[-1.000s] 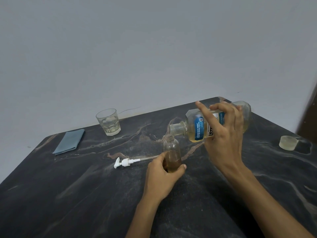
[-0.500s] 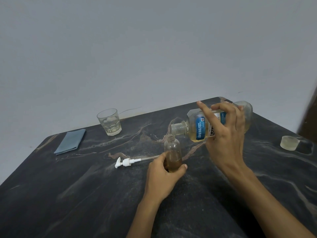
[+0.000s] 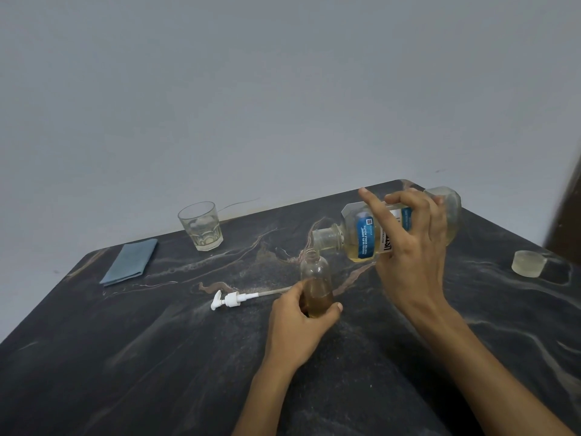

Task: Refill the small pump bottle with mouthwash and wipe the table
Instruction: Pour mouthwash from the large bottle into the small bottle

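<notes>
The small pump bottle point(image 3: 316, 283) stands upright and uncapped on the dark marbled table point(image 3: 125, 357), its lower part filled with amber liquid. The left hand point(image 3: 298, 328) wraps its base, thumb and fingers pressed around the glass, leaving the neck and mouth exposed above the grip. The mouthwash bottle point(image 3: 361, 236) hangs tilted nearly level just above and to the right of the pump bottle, spout over its mouth. The right hand point(image 3: 412, 253) clasps its body, index finger raised off the label. Left of the pump bottle lies the white pump head point(image 3: 228, 299), tube pointing towards it. Farther left stand a glass point(image 3: 201, 226) and a folded blue cloth point(image 3: 130, 261). Far right rests the cap point(image 3: 528, 262).
</notes>
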